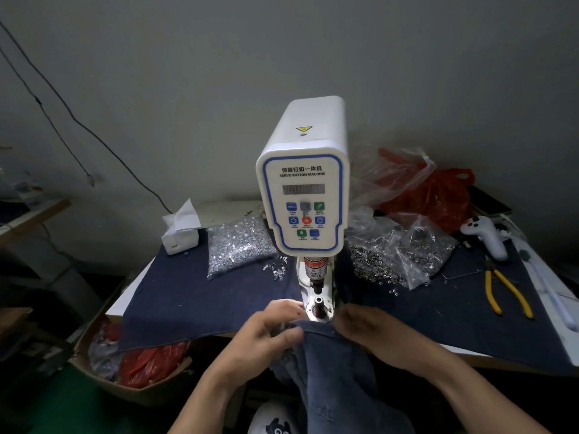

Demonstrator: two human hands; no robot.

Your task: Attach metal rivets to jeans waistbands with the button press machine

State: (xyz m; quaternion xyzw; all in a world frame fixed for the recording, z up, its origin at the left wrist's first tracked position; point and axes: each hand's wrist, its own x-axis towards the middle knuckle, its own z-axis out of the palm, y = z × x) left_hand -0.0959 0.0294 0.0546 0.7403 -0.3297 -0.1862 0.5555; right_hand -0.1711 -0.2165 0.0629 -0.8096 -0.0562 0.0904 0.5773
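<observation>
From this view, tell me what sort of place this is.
Likely a small garment workshop: a servo button machine, bags of rivets on the table, and both hands holding jeans at its die.

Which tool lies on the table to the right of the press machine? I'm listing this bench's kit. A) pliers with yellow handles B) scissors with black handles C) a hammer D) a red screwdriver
A: pliers with yellow handles lie on the dark cloth, right of the press machine.
</observation>
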